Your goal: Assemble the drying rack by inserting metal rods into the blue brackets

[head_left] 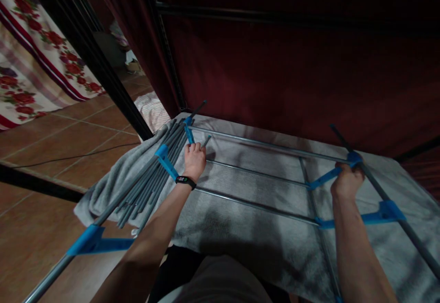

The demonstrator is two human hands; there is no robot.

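Observation:
A frame of grey metal tubes joined by blue plastic brackets stands over a grey blanket. My left hand, with a black band on its wrist, is closed round the lower end of the far left blue bracket; a short tube end sticks out beside its knuckles. On the other side, my right hand grips the far right blue bracket just below its upper joint. A long tube links the two upper corners. Lower cross tubes run between the sides.
Several loose grey tubes lie bundled on the blanket at left. Behind the frame hangs a dark red curtain. A black post rises at left, with tiled floor and a floral cloth beyond.

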